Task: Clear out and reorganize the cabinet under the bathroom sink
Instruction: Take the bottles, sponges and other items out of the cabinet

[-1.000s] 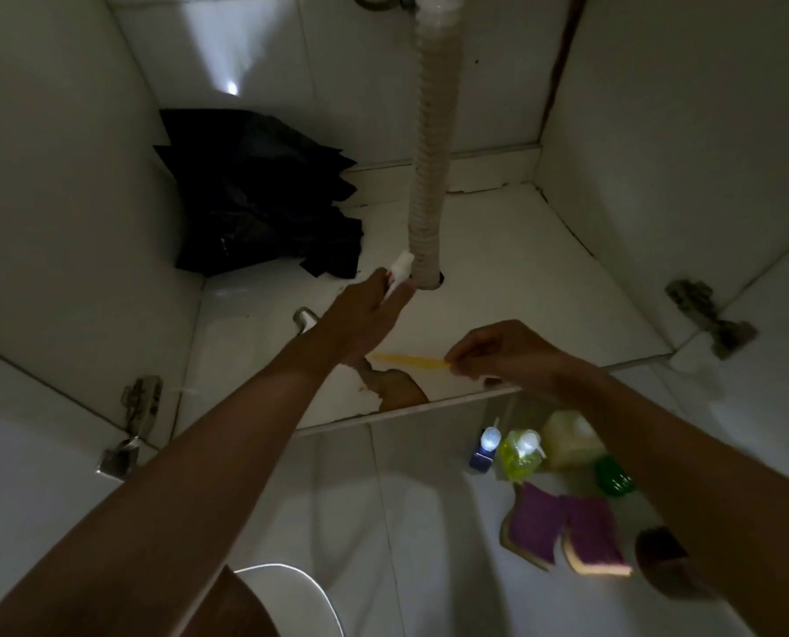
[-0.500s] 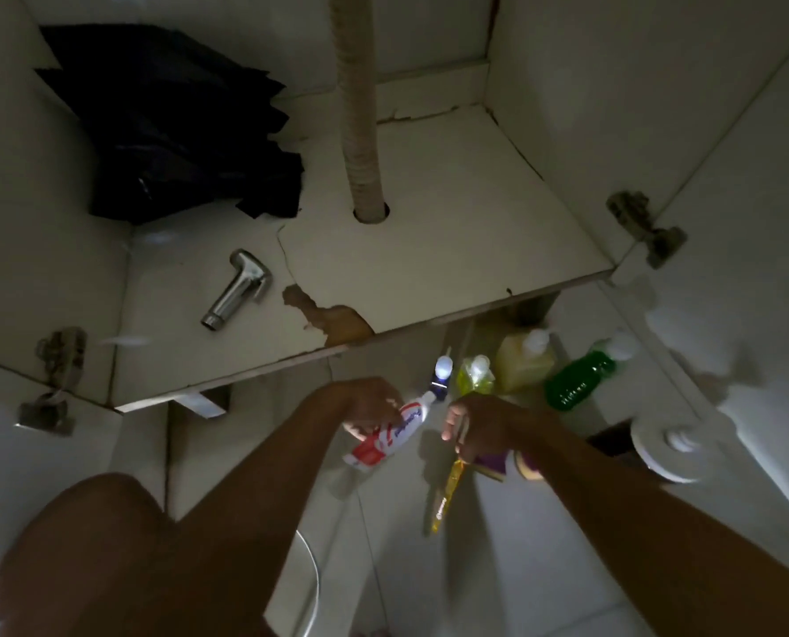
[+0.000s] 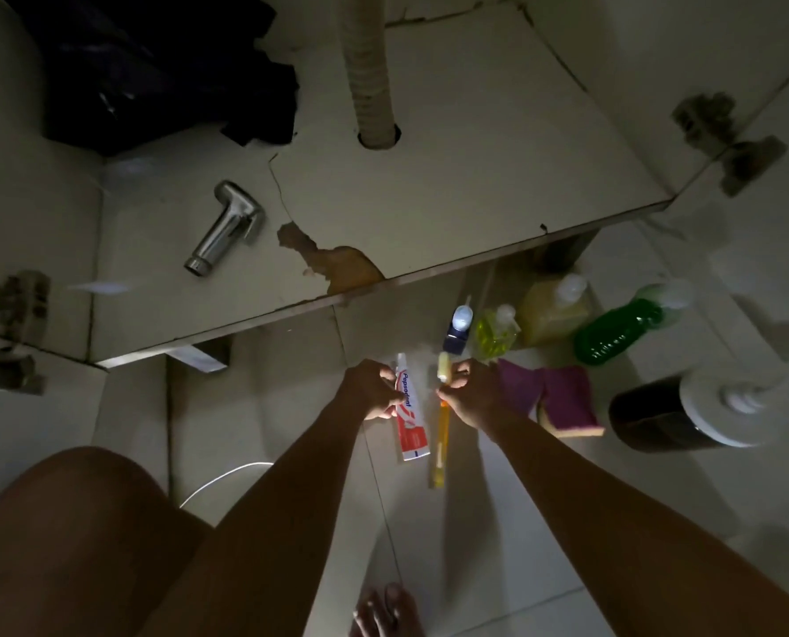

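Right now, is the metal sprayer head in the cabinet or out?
In: the sprayer head lies on its side on the cabinet floor.

Thin white cord [image 3: 218, 480], perhaps, on tiles [image 3: 268, 397]

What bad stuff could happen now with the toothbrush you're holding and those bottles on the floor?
The toothbrush pinched in the right hand might end up on the floor tiles, and its bristles could get dirty. The small blue bottle stands just beyond both hands, so the left hand, holding the toothpaste tube, might knock it over.
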A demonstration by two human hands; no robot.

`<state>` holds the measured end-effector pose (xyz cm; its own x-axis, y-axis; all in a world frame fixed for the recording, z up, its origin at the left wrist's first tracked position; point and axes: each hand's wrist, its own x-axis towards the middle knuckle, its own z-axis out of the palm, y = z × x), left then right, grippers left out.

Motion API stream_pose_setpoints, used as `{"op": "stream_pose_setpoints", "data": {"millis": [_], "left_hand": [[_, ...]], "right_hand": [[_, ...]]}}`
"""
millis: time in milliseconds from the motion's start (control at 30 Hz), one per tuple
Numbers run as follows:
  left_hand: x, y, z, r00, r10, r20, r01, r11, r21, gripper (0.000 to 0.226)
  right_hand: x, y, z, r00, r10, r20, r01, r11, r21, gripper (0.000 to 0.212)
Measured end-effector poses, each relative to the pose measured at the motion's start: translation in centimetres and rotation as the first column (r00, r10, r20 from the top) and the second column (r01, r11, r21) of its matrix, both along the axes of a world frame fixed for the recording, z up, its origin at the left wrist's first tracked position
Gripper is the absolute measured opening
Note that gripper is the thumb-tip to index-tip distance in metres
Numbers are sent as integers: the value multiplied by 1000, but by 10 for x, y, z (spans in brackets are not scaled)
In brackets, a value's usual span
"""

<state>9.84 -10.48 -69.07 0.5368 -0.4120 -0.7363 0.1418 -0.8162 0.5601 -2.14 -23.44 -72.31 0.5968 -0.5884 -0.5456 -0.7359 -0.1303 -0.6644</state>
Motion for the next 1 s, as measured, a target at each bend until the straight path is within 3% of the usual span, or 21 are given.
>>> {"op": "stream_pose_setpoints", "data": {"millis": [67, 167, 233, 333, 433, 533, 600, 700, 767, 833, 867, 933, 967, 1000], "left_hand": [[-1, -2, -1, 997, 69, -37, -70, 998, -10, 46], [-4, -6, -4, 992, 98, -74, -99, 995, -1, 38], [-8, -7, -6, 999, 46, -26, -46, 999, 20, 41], [-9, -5, -6, 982, -144, 122, 131, 986, 105, 50], [5, -7, 26, 919, -358, 167, 324, 924, 204, 40], [34, -13, 83, 919, -391, -55, 395, 911, 116, 28], [53, -16, 127, 892, -412, -188, 429, 901, 59, 27], [79, -10, 192, 854, -500, -145, 511, 858, 52, 25], [104, 1, 232, 891, -451, -55, 452, 892, 11, 22], [132, 14, 261, 918, -360, 170, 365, 931, -4, 17], [151, 24, 267, 886, -300, 355, 312, 950, 22, 16], [187, 46, 269, 692, -230, 684, 174, 973, 151, 24], [201, 59, 266, 630, -242, 738, 94, 967, 236, 36], [215, 72, 259, 627, -266, 732, 25, 946, 322, 52]], "right_hand": [[1, -1, -4, 992, 102, -72, -111, 984, -142, 30], [5, -1, -10, 974, 192, -119, -216, 948, -235, 28], [5, 2, -10, 969, 215, -118, -243, 912, -329, 28], [-1, 7, -6, 942, 310, -126, -328, 776, -539, 22], [-7, 9, 15, 901, 430, 64, -319, 754, -575, 24], [-8, 2, 55, 784, 599, 161, -333, 626, -705, 24], [7, -8, 87, 743, 631, 223, -244, 566, -787, 21], [49, -22, 141, 712, 616, 336, -109, 570, -815, 17], [85, -22, 174, 744, 564, 357, -118, 637, -761, 15], [121, -20, 193, 814, 473, 338, -186, 763, -619, 15], [138, -16, 199, 839, 434, 329, -215, 819, -532, 18], [171, -3, 206, 861, 391, 325, -241, 877, -416, 31], [186, 7, 208, 858, 398, 324, -260, 881, -394, 38], [198, 17, 208, 846, 429, 317, -291, 869, -400, 46]]}}
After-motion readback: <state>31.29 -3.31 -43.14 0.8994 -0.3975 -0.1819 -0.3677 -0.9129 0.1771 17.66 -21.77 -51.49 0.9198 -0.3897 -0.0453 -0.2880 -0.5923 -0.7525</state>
